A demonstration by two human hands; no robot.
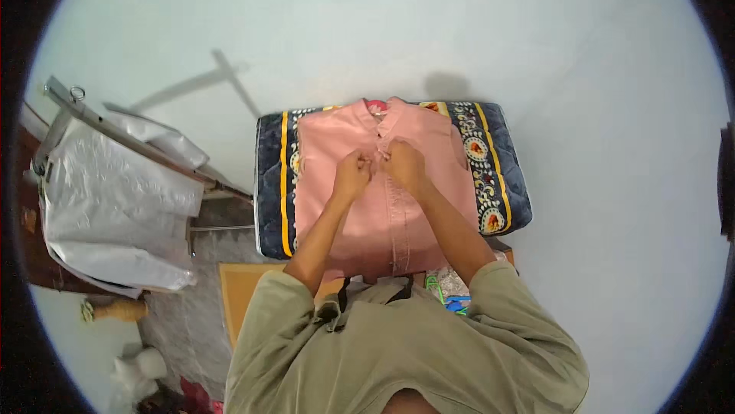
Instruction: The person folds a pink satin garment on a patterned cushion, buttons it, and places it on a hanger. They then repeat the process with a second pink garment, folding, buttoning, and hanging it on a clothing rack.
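Note:
A pink collared shirt (pixel 356 219) lies spread out, front side up, over a dark patterned padded cloth (pixel 270 184) on a raised surface. My left hand (pixel 355 172) is at the upper front of the shirt, left of the button placket, with its fingers curled in. Close beside it, my right hand (pixel 403 166) pinches the shirt's placket edge below the collar. Whether fabric lies between the left fingers is hard to tell. The collar (pixel 390 118) points away from me, with a red patch showing inside the neck. The shirt's lower edge reaches close to my body.
A metal garment rack (pixel 132 150) with a plastic-covered garment (pixel 120 201) stands at the left. A pale wall (pixel 367 24) rises behind the padded surface. Below are a yellowish board (pixel 247 288) and blue and green items (pixel 456 304), partly hidden by my body.

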